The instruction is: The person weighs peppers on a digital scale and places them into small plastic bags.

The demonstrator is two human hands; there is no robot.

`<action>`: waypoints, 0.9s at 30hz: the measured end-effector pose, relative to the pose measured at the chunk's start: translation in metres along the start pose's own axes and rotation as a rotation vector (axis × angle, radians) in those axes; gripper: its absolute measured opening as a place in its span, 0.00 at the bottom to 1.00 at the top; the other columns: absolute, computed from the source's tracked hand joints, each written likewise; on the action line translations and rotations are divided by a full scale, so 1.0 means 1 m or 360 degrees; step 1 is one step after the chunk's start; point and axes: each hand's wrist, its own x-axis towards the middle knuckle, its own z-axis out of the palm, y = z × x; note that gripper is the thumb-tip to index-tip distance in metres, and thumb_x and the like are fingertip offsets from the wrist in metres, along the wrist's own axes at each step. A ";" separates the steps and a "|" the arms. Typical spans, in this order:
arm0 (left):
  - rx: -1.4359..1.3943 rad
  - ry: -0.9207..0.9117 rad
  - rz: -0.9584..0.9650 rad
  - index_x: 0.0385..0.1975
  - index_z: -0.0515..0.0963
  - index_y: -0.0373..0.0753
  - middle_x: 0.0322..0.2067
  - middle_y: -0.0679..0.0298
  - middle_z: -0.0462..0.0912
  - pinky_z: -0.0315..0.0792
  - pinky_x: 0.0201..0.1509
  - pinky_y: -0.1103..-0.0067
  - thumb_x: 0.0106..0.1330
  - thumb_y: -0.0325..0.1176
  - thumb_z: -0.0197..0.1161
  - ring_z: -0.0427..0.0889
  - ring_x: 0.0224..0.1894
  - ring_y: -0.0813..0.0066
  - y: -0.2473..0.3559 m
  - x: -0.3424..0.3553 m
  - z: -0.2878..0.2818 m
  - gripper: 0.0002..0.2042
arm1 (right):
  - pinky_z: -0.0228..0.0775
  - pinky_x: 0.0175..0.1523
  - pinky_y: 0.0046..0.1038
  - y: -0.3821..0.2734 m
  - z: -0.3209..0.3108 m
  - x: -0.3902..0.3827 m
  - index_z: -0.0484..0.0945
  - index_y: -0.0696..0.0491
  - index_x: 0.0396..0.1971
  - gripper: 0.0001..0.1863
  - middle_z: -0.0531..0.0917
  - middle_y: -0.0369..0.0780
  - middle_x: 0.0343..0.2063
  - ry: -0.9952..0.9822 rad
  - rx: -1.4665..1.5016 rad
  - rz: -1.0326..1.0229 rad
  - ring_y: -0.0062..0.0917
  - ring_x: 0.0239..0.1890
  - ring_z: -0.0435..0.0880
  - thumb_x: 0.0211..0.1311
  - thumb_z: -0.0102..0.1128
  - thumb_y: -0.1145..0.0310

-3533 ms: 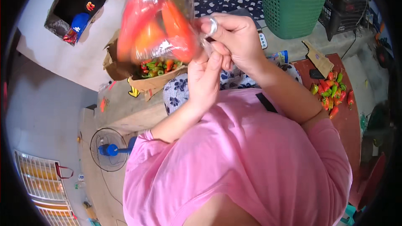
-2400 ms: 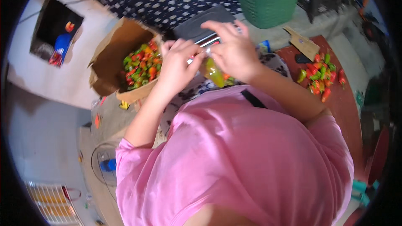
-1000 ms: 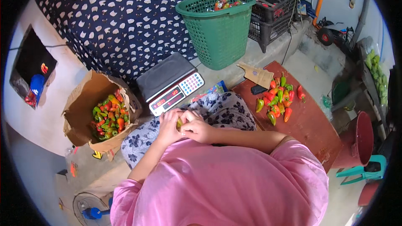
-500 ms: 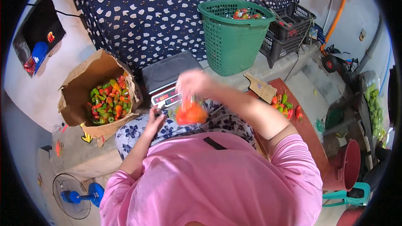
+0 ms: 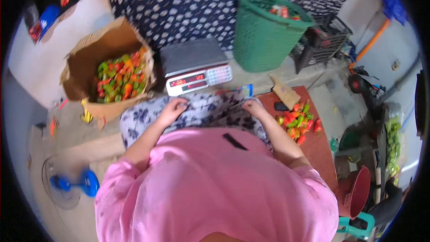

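While the person in the pink top sits looking down, both hands rest on the flower-print cloth (image 5: 210, 114) over the lap. The left hand (image 5: 174, 107) lies with its fingers curled loosely on the cloth and nothing visible inside them. The right hand (image 5: 253, 106) sits at the cloth's right edge with its fingers bent down; whether it pinches the fabric cannot be told. The two hands are well apart, with the cloth stretched between them.

Just beyond the hands stands a grey weighing scale (image 5: 195, 65) with a lit red display and a keypad, its flat pan bare. To the left of the scale, an open cardboard box (image 5: 85, 69) holds a heap of red, orange and green peppers (image 5: 118, 80). To the right of the scale rises a green plastic basket (image 5: 264, 36) with a few red things at its bottom, and a dark crate (image 5: 323, 40) sits beside it.

Near the right hand, a loose pile of red and green peppers (image 5: 298, 123) lies on a reddish-brown board (image 5: 320, 152). A dark blue cloth with pale dots (image 5: 201, 0) hangs behind the scale. A blue fan (image 5: 71, 181) stands on the floor at the lower left, and a dark red bucket (image 5: 356, 192) sits at the lower right.
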 end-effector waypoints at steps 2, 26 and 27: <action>0.0303 -0.0141 0.0054 0.42 0.77 0.39 0.36 0.62 0.77 0.69 0.41 0.79 0.62 0.38 0.60 0.75 0.35 0.74 0.015 -0.006 0.003 0.12 | 0.69 0.42 0.41 -0.011 0.041 -0.030 0.80 0.49 0.28 0.08 0.81 0.39 0.33 0.0850 -0.1068 -0.0568 0.37 0.40 0.78 0.52 0.57 0.62; 0.0907 -0.0003 -0.0825 0.53 0.71 0.38 0.56 0.47 0.68 0.65 0.61 0.66 0.57 0.39 0.57 0.71 0.58 0.54 -0.108 0.085 -0.051 0.24 | 0.62 0.52 0.43 -0.032 0.026 -0.025 0.81 0.47 0.33 0.12 0.80 0.37 0.39 0.0405 -0.0701 -0.0357 0.36 0.47 0.75 0.54 0.56 0.58; 0.0718 0.0099 -0.0828 0.50 0.74 0.34 0.51 0.45 0.75 0.67 0.59 0.68 0.54 0.39 0.60 0.74 0.56 0.55 -0.103 0.088 -0.049 0.23 | 0.62 0.51 0.43 -0.030 0.027 -0.024 0.81 0.47 0.32 0.11 0.80 0.37 0.38 0.0410 -0.0686 -0.0350 0.36 0.47 0.75 0.54 0.57 0.58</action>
